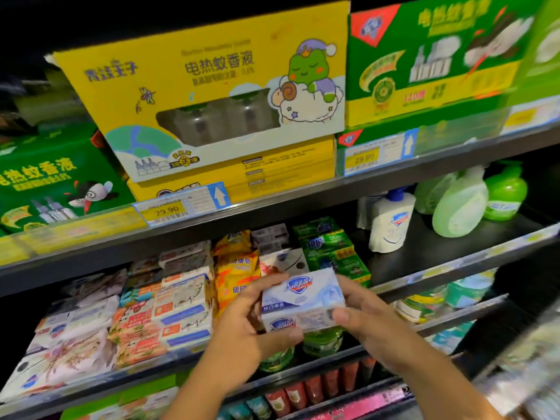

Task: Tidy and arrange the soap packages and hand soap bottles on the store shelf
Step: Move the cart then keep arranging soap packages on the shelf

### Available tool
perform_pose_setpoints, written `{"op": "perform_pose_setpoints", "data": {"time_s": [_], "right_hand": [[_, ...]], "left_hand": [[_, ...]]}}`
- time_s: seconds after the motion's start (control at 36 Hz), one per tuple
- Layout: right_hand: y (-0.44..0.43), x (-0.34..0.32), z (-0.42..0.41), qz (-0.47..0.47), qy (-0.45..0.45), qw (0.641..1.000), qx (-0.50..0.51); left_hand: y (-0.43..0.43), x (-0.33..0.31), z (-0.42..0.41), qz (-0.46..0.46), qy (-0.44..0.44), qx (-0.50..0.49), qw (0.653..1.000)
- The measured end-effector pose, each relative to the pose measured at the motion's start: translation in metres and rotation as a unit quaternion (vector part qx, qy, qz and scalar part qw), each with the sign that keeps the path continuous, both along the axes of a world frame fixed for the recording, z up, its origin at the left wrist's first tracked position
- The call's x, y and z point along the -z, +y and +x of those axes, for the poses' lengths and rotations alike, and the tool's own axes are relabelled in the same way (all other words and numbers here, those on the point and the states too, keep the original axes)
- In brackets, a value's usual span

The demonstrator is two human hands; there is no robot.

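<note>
I hold a white and blue soap package [303, 298] in front of the middle shelf, my left hand [242, 322] gripping its left end and my right hand [363, 322] gripping its right end. Behind it lie stacked soap packages: green ones [333, 253], yellow ones [236, 268], and white and orange ones [181, 298] further left. On the right of the same shelf a white hand soap bottle [391, 222] with a blue pump leans, beside pale green refill pouches [457, 201] and a green pump bottle [504, 192].
The upper shelf carries big yellow boxes [212, 95] and green boxes [424, 56] of mosquito liquid, with price tags [169, 209] on the rail. Below my hands, green bottles [321, 341] and red tubes [303, 392] fill lower shelves. The dark shelf floor [439, 247] shows beside the white bottle.
</note>
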State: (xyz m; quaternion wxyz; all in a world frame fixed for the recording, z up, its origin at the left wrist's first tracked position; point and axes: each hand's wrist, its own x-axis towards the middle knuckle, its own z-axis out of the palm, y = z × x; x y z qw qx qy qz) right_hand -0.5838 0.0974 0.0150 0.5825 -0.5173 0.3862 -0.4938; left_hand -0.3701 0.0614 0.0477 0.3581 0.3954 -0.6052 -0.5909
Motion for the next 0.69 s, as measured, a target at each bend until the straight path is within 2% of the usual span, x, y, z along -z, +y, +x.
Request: {"op": "perform_pose_setpoints", "data": {"time_s": [0.11, 0.22, 0.31, 0.42, 0.47, 0.56, 0.61, 0.69], "right_hand": [[0.003, 0.004, -0.011, -0.01, 0.021, 0.999, 0.022], [0.005, 0.001, -0.016, -0.033, 0.07, 0.997, -0.021], [0.005, -0.002, -0.015, -0.04, 0.113, 0.993, -0.004], [0.006, -0.005, -0.008, -0.045, 0.06, 0.996, 0.052], [0.006, -0.007, -0.007, -0.051, 0.068, 0.993, 0.083], [0.004, -0.007, -0.01, -0.033, 0.062, 0.988, 0.138], [0.002, -0.005, -0.011, -0.004, 0.017, 0.985, 0.17], [0.003, -0.006, -0.011, 0.043, -0.079, 0.981, 0.171]], "left_hand": [[-0.004, -0.004, -0.005, 0.029, -0.012, -0.056, 0.998], [-0.002, 0.003, -0.013, 0.103, 0.03, -0.104, 0.989], [-0.001, 0.005, -0.018, 0.154, 0.028, -0.066, 0.985], [-0.003, 0.01, -0.021, 0.168, -0.07, -0.005, 0.983], [-0.003, 0.012, -0.016, 0.157, -0.086, 0.008, 0.984], [-0.014, 0.037, -0.003, 0.118, -0.116, 0.095, 0.982], [-0.011, 0.015, -0.015, 0.098, -0.182, 0.093, 0.974], [-0.001, 0.007, -0.017, -0.015, -0.206, 0.119, 0.971]]}}
